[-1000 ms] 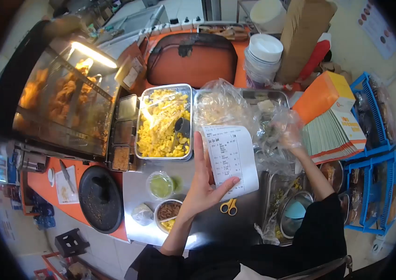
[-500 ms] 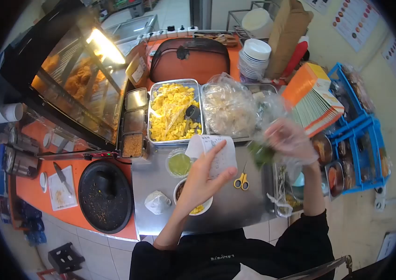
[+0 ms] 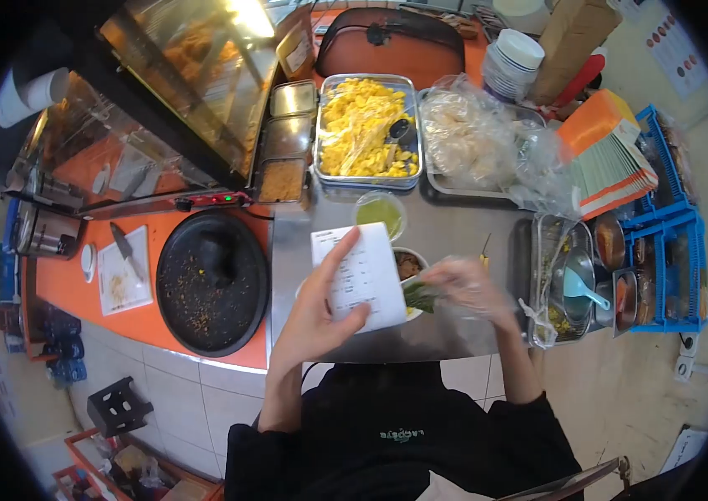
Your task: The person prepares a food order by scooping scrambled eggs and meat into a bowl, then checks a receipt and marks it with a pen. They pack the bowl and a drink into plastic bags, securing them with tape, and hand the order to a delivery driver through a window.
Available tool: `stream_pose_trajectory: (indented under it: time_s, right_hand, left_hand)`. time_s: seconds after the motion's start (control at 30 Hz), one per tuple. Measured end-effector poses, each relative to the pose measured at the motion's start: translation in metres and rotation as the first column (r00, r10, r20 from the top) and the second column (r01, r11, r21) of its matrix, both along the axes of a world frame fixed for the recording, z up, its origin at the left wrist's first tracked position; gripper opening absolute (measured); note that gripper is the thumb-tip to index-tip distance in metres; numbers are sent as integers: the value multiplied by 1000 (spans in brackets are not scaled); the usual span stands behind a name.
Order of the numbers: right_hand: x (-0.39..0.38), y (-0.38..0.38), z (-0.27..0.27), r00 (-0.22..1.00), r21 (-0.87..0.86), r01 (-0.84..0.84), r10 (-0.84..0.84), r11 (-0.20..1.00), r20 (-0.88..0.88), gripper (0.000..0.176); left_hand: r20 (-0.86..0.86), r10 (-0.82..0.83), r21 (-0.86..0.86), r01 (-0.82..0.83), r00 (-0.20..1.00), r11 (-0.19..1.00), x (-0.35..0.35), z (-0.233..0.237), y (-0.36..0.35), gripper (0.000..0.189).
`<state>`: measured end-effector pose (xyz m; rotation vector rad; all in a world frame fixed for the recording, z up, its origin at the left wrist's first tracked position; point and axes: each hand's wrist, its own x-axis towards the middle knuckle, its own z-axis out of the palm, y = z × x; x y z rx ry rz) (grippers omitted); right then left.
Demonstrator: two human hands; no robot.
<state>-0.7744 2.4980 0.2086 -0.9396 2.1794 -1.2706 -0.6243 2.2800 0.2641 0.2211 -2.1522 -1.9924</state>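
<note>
Head view, left hand (image 3: 321,313): fingers grasping a paper slip (image 3: 362,280) above the bench (image 3: 454,230).
Right hand (image 3: 472,288): clear-gloved, fingers closed on green leaves (image 3: 421,295).
Bowl (image 3: 417,253): partly behind the paper slip, green leaves at its right side.
Sauce cup (image 3: 379,213): just beyond the paper slip.

Paper slip (image 3: 371,288) at the centre of the view: white, thin, matt. Right hand (image 3: 471,288) at 4 o'clock: sheathed in clear, wrinkled plastic film. Desk (image 3: 475,234): smooth grey metal with soft sheen near centre, glossy orange surface at 9 o'clock. Tray (image 3: 368,179) at 12 o'clock: shiny metal rim. Bag (image 3: 467,134) between 1 and 2 o'clock: transparent plastic, crumpled, glossy. Round black pan (image 3: 191,292) between 8 and 9 o'clock: dull finish. Crates (image 3: 661,275) at 3 o'clock: blue plastic openwork. Shirt (image 3: 371,463) at 6 o'clock: matt black cloth.
</note>
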Motion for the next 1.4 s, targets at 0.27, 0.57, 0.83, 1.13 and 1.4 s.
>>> stream_pose_trajectory:
  time_s: [0.27,0.57,0.83,1.13,1.4]
  right_hand:
    - [48,-20,-63,755,266,4,172,964,-633,21]
    - [50,-13,-46,788,412,9,247,911,-564,25]
    - [38,-17,36,997,-100,60,-54,993,59,26]
    - [32,2,66,853,104,92,-132,990,504,31]
    - [4,42,76,852,132,158,-203,978,483,23]
  left_hand:
    - [-9,-74,104,75,997,992,10,-6,-8,89]
    - [-85,-186,207,200,979,958,9,-4,-14,90]
    - [-7,-179,162,177,984,971,2,6,-4,94]
    - [-111,-277,325,298,955,898,-32,-8,19,81]
    - [-156,-204,304,243,967,921,-68,-15,68,84]
